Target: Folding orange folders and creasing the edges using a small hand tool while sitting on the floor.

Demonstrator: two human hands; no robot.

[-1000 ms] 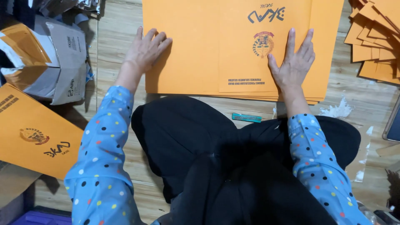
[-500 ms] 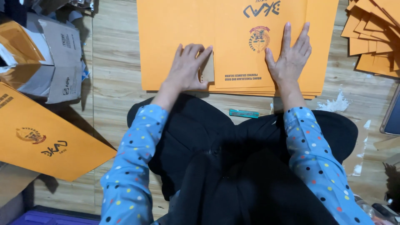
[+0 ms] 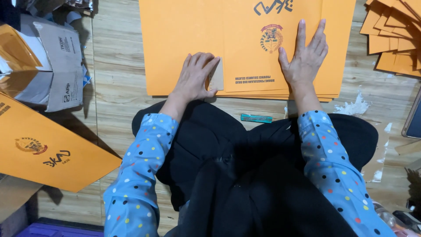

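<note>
Orange sheet (image 3: 245, 48) under flat right hand (image 3: 305, 59)

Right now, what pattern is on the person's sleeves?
Light blue sleeves with multicoloured polka dots: black, yellow, red, white. Clearest in the head view.

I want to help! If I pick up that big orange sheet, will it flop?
Probably floppy: the big orange sheet looks thin and lies flat. Likely light. It may slide, since it tops a stack and the right hand presses it flat.
</note>
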